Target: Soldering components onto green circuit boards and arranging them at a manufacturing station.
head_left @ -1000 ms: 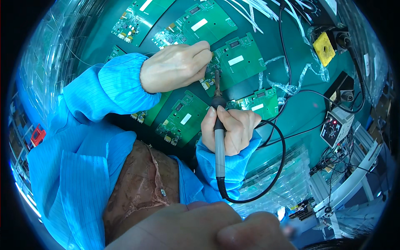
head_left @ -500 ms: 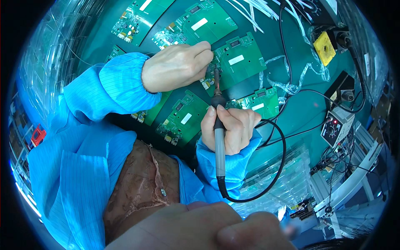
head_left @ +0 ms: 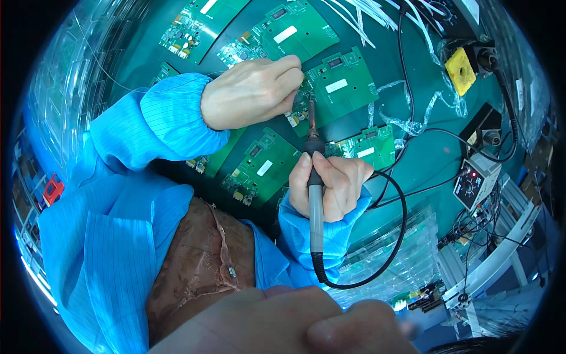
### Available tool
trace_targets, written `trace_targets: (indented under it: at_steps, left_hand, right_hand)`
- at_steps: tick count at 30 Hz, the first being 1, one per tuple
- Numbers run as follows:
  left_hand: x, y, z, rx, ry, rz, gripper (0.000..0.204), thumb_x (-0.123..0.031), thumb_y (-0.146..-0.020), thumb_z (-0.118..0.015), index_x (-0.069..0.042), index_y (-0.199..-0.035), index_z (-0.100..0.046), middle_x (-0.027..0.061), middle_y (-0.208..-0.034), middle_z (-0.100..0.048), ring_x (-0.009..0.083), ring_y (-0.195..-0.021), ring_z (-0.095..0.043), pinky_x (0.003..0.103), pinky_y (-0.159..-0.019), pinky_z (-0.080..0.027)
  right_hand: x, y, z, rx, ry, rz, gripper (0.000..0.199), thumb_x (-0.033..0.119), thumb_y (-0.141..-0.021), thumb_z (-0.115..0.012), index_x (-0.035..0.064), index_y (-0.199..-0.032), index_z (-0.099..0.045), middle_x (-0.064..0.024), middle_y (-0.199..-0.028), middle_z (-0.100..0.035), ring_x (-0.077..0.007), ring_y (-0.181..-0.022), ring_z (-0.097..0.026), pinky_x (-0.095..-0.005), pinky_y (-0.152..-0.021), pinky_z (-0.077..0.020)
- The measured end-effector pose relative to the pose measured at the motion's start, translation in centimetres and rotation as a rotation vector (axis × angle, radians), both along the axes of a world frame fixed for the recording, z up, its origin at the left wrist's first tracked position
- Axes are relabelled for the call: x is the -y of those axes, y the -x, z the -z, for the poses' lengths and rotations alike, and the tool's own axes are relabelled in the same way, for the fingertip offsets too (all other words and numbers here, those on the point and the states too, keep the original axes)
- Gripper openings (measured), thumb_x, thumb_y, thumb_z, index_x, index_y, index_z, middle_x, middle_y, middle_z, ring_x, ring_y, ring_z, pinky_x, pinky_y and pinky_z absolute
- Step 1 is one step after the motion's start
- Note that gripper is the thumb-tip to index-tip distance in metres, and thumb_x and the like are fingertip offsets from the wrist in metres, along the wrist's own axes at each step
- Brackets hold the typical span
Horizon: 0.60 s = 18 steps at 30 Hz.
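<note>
Right hand (head_left: 331, 186): thumb and fingers closed around soldering iron (head_left: 316, 212); metal tip (head_left: 312, 109) ahead of these fingers, over component end of green circuit board (head_left: 354, 94); contact with board unclear. Left hand (head_left: 254, 93): fingers curled at board's left edge, just beside metal tip; fingertips hidden, cannot tell whether pinching anything. Thin wire (head_left: 132, 90) runs toward left hand. Board lies right of left fingers, ahead of right fingers. Yellow sponge (head_left: 460, 71) well right of both hands' fingers.

Green tabletop (head_left: 433, 164), pale metal frame (head_left: 494, 258) right; bluish light.
</note>
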State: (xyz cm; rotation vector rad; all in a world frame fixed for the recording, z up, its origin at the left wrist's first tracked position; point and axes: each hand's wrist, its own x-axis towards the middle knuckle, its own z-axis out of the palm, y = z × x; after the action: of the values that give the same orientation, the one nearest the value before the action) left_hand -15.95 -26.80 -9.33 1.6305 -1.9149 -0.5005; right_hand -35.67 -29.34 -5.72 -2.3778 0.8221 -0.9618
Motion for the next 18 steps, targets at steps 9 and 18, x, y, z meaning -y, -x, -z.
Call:
trace_targets:
  at_steps: [9,18]
  left_hand:
    - [-0.01,0.04,0.14,0.012,-0.001,0.011,0.020,0.001,-0.074,-0.066,0.000,-0.084,-0.048,0.0118,-0.089,-0.050,0.0299,-0.073,-0.059,0.038,-0.061,-0.049]
    - [0.09,0.17,0.60,0.035,0.020,0.014,0.021,0.001,-0.074,-0.067,0.000,-0.084,-0.048,0.0117,-0.090,-0.050,0.0288,-0.072,-0.059,0.037,-0.059,-0.050]
  right_hand:
    - [-0.02,-0.18,-0.12,0.003,-0.012,-0.002,0.033,-0.003,-0.063,-0.076,0.0061,-0.090,-0.058,-0.0046,-0.074,-0.056,-0.0194,-0.059,-0.051,-0.0343,-0.062,-0.0386]
    - [0.10,-0.38,0.42,0.012,0.008,-0.003,0.030,-0.002,-0.062,-0.076,0.0057,-0.086,-0.059,-0.0048,-0.073,-0.056,-0.0196,-0.059,-0.051,-0.0338,-0.061,-0.0381]
